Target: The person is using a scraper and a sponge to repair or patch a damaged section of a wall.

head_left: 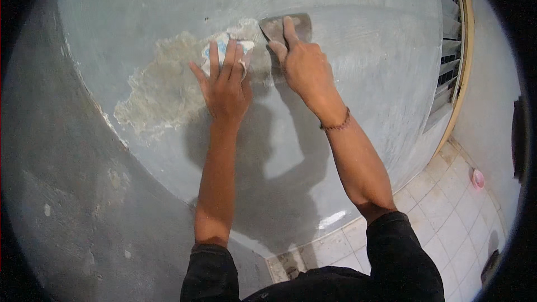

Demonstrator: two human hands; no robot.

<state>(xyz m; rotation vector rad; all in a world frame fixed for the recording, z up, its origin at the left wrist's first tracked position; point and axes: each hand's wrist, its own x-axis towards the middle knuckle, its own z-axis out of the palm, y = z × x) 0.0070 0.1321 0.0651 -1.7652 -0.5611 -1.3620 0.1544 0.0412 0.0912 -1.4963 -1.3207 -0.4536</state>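
My right hand (306, 70) is closed round a broad putty knife (302, 24), its index finger stretched along the back of the grey metal blade. The handle is hidden in my palm, and the blade lies against the grey wall (369, 50). To its left, my left hand (228, 86) has its fingers spread. Beneath those fingers is a white piece with blue marks (221, 46), like paper or plastic sheet, at the upper right part of a rough bare patch (162, 86). A whitish bit (243, 69) shows at the ring finger; what it is I cannot tell.
A louvred window (449, 50) with a wooden frame (465, 56) stands at the right. White floor tiles (442, 212) run along the wall's foot, with a small pink container (477, 179) on them. A darker grey wall (67, 190) meets this one at the left.
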